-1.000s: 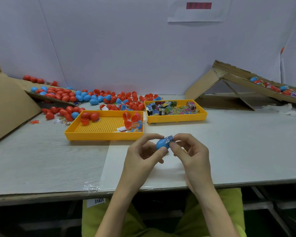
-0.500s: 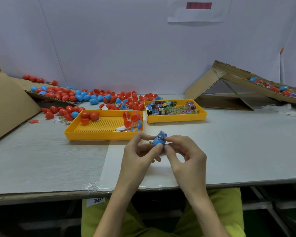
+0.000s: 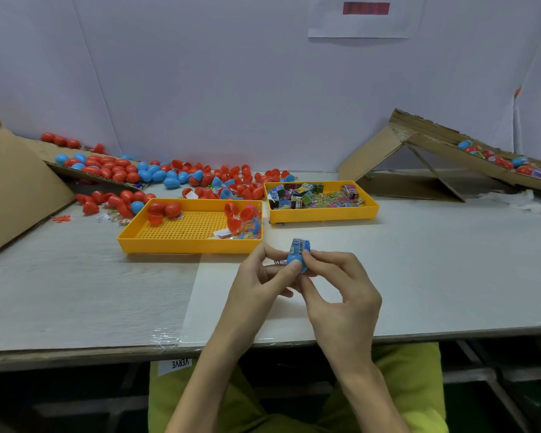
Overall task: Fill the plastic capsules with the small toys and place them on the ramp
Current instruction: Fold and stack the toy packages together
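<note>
You've turned the blue capsule half [image 3: 295, 264] upright at frame centre, left hand [image 3: 260, 279] and right hand [image 3: 341, 295] both pinching it, toy packet [image 3: 298, 246] poking out top: not seated yet, well apart from the upper-right ramp [image 3: 444, 145].

One head-worn wide-angle view looks forward and down, close over the table [image 3: 450, 276], edges seemingly warped.

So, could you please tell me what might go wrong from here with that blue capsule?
1. The toy packet sticks out above the rim of the blue capsule half, so the capsule may not shut cleanly.
2. The left hand and right hand pinch it only at the fingertips above the table; a slip could send it rolling away.
</note>
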